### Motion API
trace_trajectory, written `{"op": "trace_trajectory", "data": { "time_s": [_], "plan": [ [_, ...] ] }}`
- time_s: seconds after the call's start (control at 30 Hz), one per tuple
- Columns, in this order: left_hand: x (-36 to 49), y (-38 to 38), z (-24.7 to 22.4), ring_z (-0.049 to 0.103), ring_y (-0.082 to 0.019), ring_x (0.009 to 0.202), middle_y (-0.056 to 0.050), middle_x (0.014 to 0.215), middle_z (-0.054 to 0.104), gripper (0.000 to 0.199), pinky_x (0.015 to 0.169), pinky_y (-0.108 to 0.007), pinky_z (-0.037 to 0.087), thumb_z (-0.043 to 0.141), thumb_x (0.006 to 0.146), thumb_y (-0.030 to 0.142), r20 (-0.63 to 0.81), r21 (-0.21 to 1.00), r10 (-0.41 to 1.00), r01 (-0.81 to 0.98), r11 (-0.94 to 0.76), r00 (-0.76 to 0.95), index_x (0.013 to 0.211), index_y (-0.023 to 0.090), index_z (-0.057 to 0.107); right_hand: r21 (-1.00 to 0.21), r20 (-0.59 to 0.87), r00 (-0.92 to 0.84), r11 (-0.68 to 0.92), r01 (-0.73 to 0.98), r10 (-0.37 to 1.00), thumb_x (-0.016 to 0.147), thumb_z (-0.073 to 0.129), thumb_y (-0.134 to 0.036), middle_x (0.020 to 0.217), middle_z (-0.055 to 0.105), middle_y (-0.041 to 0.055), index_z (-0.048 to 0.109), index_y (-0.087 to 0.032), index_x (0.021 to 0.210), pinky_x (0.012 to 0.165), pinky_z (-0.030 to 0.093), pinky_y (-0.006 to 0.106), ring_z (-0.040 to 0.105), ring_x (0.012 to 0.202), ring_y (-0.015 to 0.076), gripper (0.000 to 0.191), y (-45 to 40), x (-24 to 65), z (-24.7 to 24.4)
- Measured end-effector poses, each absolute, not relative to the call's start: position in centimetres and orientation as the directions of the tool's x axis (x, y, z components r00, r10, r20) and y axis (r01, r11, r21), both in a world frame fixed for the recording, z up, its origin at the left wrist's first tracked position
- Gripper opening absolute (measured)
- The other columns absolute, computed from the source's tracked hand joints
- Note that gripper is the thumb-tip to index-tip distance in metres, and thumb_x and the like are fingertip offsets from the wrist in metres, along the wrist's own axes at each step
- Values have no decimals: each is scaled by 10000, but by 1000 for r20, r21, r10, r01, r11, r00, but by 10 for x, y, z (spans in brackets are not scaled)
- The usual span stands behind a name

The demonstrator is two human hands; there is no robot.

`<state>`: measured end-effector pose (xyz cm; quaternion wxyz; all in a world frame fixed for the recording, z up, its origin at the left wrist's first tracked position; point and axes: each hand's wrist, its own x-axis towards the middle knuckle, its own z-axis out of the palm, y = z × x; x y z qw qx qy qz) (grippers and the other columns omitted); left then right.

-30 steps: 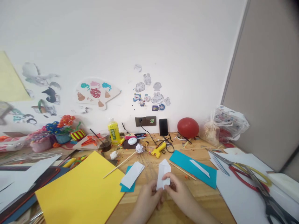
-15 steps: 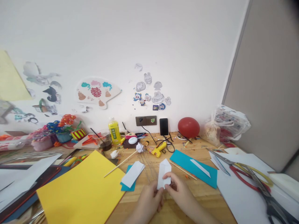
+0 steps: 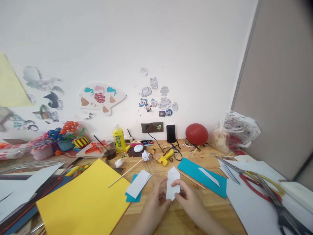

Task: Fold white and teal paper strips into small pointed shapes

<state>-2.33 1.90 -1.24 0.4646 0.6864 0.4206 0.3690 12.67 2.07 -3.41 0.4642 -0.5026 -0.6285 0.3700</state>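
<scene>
Between my hands is a small white piece of folded paper (image 3: pixel 173 179), upright, with a pointed top and a crease near it. My right hand (image 3: pixel 188 195) pinches its right side, fingers across the front and thumb near the bottom. My left hand (image 3: pixel 155 202) is at its left edge, index fingertip against the side and thumb at the lower corner; the other fingers curl behind and are partly hidden. Just left lie white paper strips (image 3: pixel 139 183) on teal paper (image 3: pixel 134 197). A crumpled white paper flower on a stick (image 3: pixel 146 156) rests behind them.
Yellow paper (image 3: pixel 83 202) covers the left front. On the right lie teal paper (image 3: pixel 215 184) with a white strip, and scissors (image 3: pixel 271 192) on white sheets. A yellow glue gun (image 3: pixel 166 158), a bottle (image 3: pixel 119 138), a cup of dark liquid (image 3: pixel 110 151) and a red balloon (image 3: pixel 197 133) stand behind.
My left index finger has lifted and straightened up to the paper's left edge, where the hand was more closed at the lower corner. The right hand keeps its pinch.
</scene>
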Motion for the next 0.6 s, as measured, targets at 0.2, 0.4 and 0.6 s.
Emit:
{"op": "trace_trajectory", "data": {
  "time_s": [0.2,0.4,0.6],
  "plan": [
    [-29,17,-4,493,-145,681,13,704,556,247,632,-231,365,495,627,88,139,808,914,491,-327,381,841,188,570,-929,220,-90,237,285,971,636,434,-118,703,555,-18,560,-203,840,583,382,235,508,634,157,254,21,127,-34],
    [-32,20,-8,506,-157,679,0,694,585,179,640,-236,380,548,650,179,124,793,925,525,-310,359,826,185,584,-928,209,-94,228,294,973,661,465,-147,684,536,-16,551,-199,866,587,388,244,500,636,159,228,21,126,-34],
    [-38,23,-9,545,-164,721,-19,762,627,218,680,-237,403,596,644,191,151,786,893,496,-369,425,862,187,604,-934,187,-94,207,293,978,665,456,-147,655,494,-27,546,-198,882,571,375,239,471,608,147,240,18,126,-26]
  ]
}}
